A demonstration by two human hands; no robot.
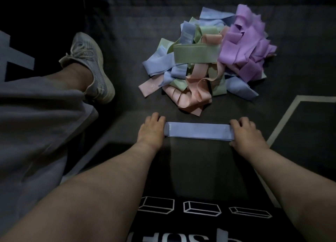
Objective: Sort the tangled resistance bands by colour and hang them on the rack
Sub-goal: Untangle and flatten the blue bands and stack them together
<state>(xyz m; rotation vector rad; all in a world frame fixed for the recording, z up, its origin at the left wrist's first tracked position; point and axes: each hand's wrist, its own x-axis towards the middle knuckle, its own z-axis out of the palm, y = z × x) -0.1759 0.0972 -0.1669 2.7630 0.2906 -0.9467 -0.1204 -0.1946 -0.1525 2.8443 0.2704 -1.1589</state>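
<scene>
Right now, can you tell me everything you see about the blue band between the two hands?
The blue band is a flat, wide, pale blue strip that looks like soft stretchy fabric. It is pulled straight, lying sideways across the view over the dark mat. The left hand holds its left end, the right hand its right end. It is apart from the tangled pile, nearer the person.

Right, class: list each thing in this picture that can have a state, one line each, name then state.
blue band: flat and straight on the mat, held at both ends
left hand: holds the band's left end
right hand: pinches the band's right end
pile of bands: tangled, purple, green, blue and pink mixed, apart from the blue band
shoe: laced, worn on a foot
</scene>
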